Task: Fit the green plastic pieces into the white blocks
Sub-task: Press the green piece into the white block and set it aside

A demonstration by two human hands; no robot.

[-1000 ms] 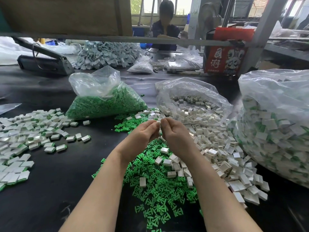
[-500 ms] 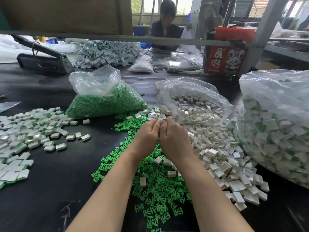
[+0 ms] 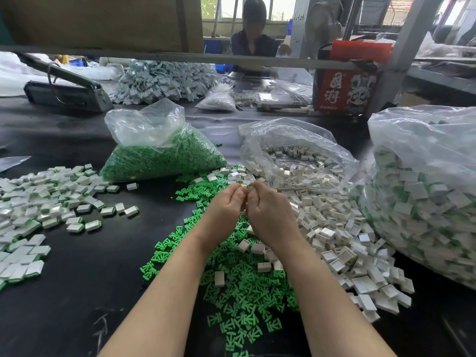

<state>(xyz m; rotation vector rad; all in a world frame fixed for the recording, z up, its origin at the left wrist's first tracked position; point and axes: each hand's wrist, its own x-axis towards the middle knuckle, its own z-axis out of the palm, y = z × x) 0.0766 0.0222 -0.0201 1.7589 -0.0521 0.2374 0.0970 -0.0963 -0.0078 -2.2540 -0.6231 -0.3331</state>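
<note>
A: Green pieces [image 3: 239, 287] scattered at six o'clock, loose on the black table [image 3: 64, 292], with white blocks [image 3: 342, 243] spilling at three.

B: Above them, left hand [image 3: 223, 211] and right hand [image 3: 270, 215] meet knuckle to knuckle, fingers curled. A sliver of green [image 3: 249, 185] peeks between the fingertips. Both pinch something tiny; the block itself I can't make out.

A: My advice: line the piece square with the opening, press straight, don't twist.

B: Finished ones [image 3: 38, 210] lie at nine o'clock. Further out, a green bag [image 3: 164, 155] at eleven, a block bag [image 3: 296, 161] at one.
</note>
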